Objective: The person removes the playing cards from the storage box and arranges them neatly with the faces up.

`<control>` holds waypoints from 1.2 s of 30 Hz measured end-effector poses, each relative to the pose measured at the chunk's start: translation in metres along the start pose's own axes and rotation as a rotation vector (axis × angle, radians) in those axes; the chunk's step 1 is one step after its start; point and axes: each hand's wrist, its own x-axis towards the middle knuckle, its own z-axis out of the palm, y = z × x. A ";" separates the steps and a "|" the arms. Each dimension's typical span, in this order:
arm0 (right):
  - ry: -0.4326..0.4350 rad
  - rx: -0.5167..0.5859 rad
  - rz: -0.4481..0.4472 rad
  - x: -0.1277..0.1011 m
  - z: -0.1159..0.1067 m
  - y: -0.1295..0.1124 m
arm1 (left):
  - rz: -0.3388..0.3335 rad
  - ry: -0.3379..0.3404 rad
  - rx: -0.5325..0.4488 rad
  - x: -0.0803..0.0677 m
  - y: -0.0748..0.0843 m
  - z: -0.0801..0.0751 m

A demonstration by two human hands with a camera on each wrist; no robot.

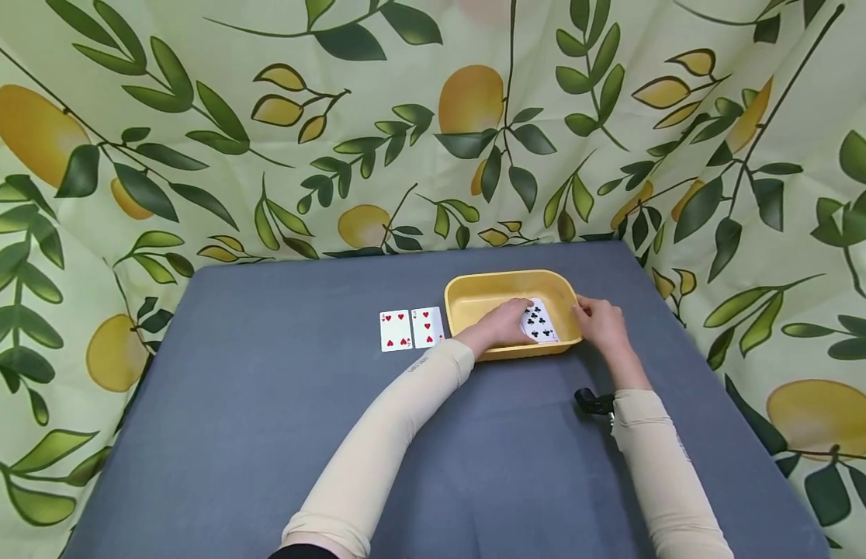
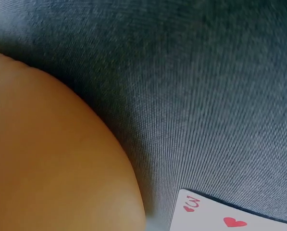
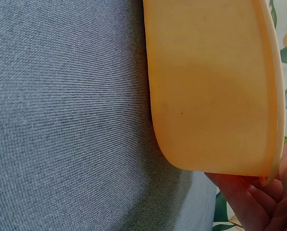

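A yellow plastic tub (image 1: 503, 276) stands on the grey table (image 1: 265, 435). My left hand (image 1: 506, 320) reaches inside it, fingers curled on a face-up clubs card (image 1: 542, 323) that leans on the near wall. My right hand (image 1: 601, 322) grips the tub's right rim; in the right wrist view its fingers (image 3: 249, 202) show under the tub's (image 3: 210, 86) edge. Two face-up heart cards (image 1: 395, 330) (image 1: 427, 326) lie side by side just left of the tub. The left wrist view shows the tub's outer wall (image 2: 52, 159) and a corner of the three of hearts (image 2: 220, 216).
A cloth with a lemon-and-leaf print (image 1: 433, 124) hangs behind and along both sides of the table. A black camera mount (image 1: 592, 402) sits on my right wrist. The grey cloth runs bare to the left and toward the near edge.
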 end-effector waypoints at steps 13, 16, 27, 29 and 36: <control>0.004 -0.002 0.012 0.000 0.003 0.000 | -0.008 0.005 0.044 0.002 -0.003 0.006; 0.007 -0.003 0.007 0.001 0.003 0.000 | -0.018 0.005 0.040 0.002 -0.004 0.006; 0.016 -0.011 -0.005 0.001 0.000 0.000 | -0.053 0.019 -0.032 0.009 -0.005 0.007; 0.013 -0.012 -0.002 0.001 -0.001 0.000 | -0.055 0.023 -0.045 0.009 -0.006 0.007; -0.001 -0.010 0.015 0.000 0.000 -0.001 | -0.022 0.035 0.015 0.009 -0.006 0.007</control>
